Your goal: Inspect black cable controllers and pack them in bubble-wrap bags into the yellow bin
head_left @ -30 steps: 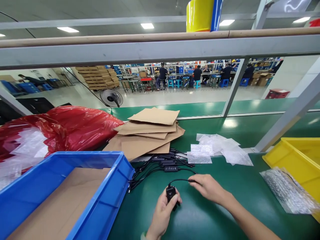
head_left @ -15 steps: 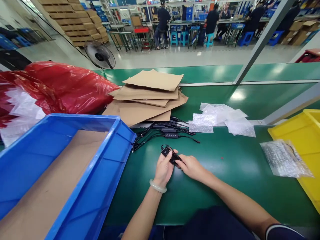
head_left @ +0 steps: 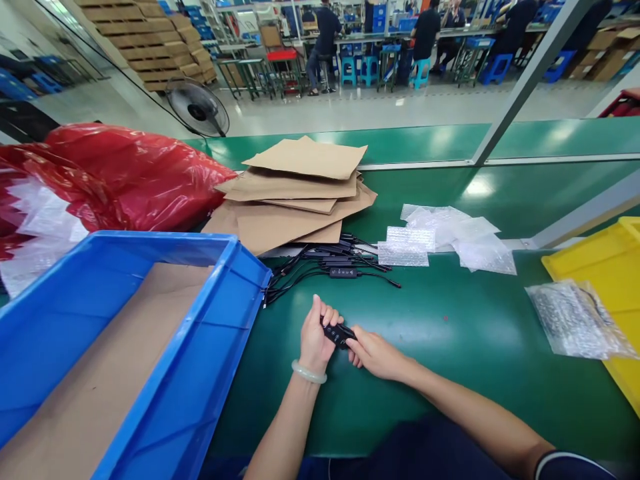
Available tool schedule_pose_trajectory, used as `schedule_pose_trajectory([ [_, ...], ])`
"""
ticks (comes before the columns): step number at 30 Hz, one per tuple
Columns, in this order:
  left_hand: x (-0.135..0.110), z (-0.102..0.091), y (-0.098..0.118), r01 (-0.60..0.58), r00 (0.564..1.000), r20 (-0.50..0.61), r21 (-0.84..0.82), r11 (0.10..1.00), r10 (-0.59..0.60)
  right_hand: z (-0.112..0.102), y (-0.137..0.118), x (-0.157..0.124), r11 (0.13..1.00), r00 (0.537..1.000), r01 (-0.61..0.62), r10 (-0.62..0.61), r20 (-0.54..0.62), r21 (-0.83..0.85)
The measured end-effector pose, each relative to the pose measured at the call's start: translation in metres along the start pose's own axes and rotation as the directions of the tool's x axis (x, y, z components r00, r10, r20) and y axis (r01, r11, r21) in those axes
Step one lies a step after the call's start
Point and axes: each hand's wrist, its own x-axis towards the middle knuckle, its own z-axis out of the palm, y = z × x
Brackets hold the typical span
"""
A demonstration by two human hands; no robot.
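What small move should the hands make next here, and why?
Probably the right hand should let go and reach for a small clear bubble-wrap pouch. It and the left hand together clasp the small black button controller, and loose pouches lie just beyond on the green table.

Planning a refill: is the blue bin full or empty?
Empty of parts: the blue bin holds only a flat cardboard sheet.

Concealed and cropped items
Black controller (head_left: 339, 333): mostly covered by left hand (head_left: 314, 340), its markings too small to read. Cable bundle (head_left: 300, 270): far ends under cardboard sheets (head_left: 295, 200). Blue crate (head_left: 215, 373), yellow bin (head_left: 590, 260): cropped by frame edges.
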Motion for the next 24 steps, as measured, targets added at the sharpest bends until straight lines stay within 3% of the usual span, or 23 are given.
schedule_pose_trajectory([
  [7, -0.004, 0.005, -0.008, 0.025, 1.000, 0.006, 0.014, 1.000, -0.025, -0.003, -0.004, -0.011, 0.999, 0.999, 0.016, -0.018, -0.045, -0.040],
  [9, -0.005, 0.011, -0.013, 0.008, 0.999, 0.049, 0.097, 0.995, -0.013, -0.009, -0.004, -0.020, 0.999, 0.996, 0.002, -0.005, -0.088, -0.038],
  [11, 0.001, 0.020, -0.017, -0.077, 0.992, 0.119, 0.313, 0.947, 0.041, -0.018, -0.001, -0.032, 1.000, 0.993, -0.008, 0.005, -0.120, -0.025],
  [12, 0.007, 0.026, -0.018, -0.152, 0.982, 0.169, 0.470, 0.869, 0.081, -0.023, 0.001, -0.040, 1.000, 0.992, -0.010, 0.009, -0.124, -0.008],
  [14, 0.028, 0.041, -0.019, -0.299, 0.953, 0.267, 0.731, 0.613, 0.146, -0.034, 0.007, -0.057, 0.998, 0.993, -0.012, 0.020, -0.115, 0.068],
  [16, 0.056, 0.058, -0.022, -0.369, 0.929, 0.319, 0.849, 0.378, 0.189, -0.041, 0.015, -0.073, 0.984, 0.994, -0.019, 0.038, -0.106, 0.175],
  [20, 0.108, 0.091, -0.038, -0.377, 0.893, 0.328, 0.919, 0.115, 0.307, -0.044, 0.030, -0.092, 0.957, 0.989, -0.033, 0.072, -0.127, 0.287],
  [24, 0.127, 0.110, -0.055, -0.357, 0.864, 0.352, 0.932, -0.053, 0.359, -0.041, 0.039, -0.095, 0.957, 0.986, -0.002, 0.050, -0.159, 0.290],
])
